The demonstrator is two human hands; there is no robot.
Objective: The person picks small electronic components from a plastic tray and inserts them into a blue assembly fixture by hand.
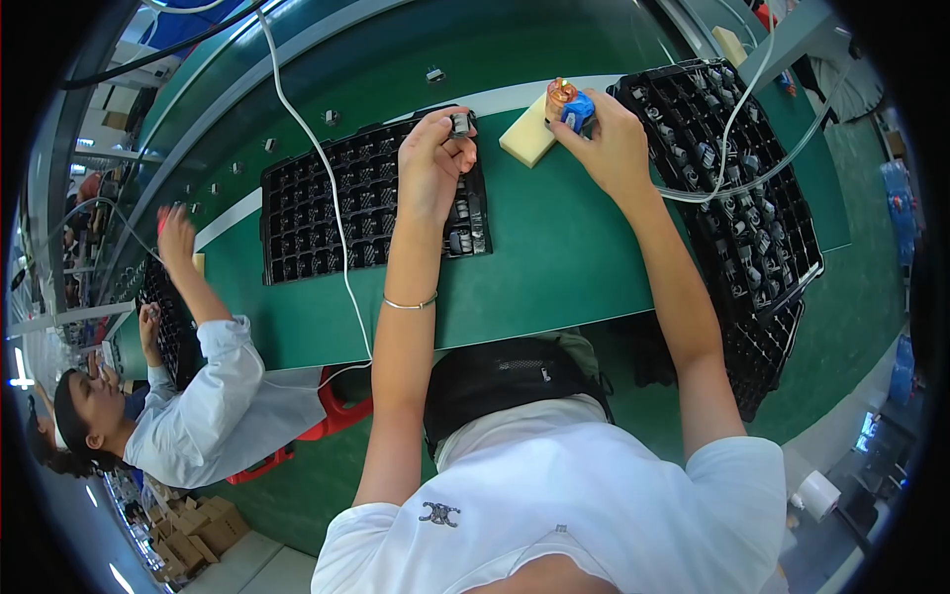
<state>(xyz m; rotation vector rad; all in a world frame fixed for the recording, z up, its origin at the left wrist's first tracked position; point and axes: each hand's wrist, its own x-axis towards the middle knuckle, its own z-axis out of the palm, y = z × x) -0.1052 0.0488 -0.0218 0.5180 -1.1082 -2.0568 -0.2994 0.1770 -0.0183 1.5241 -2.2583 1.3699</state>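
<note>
Raised over the near right corner of a black compartment tray (315, 213), my left hand (427, 163) pinches a small grey metal part (460, 124) between thumb and fingers. My right hand (616, 148) is closed around a small blue object with a copper-orange round top (570, 104); its exact kind is unclear. Right beside that object a pale yellow foam block (530, 135) rests on the green table (554, 247). In the left tray, grey parts sit along the right-hand column, partly hidden by my left forearm.
Another black tray (737, 188), filled with grey parts, lies at the right, with white tubes crossing it. A white cable (334, 188) hangs over the left tray. Several small parts (331, 117) stand on the far green strip. A co-worker (188, 416) sits at the left.
</note>
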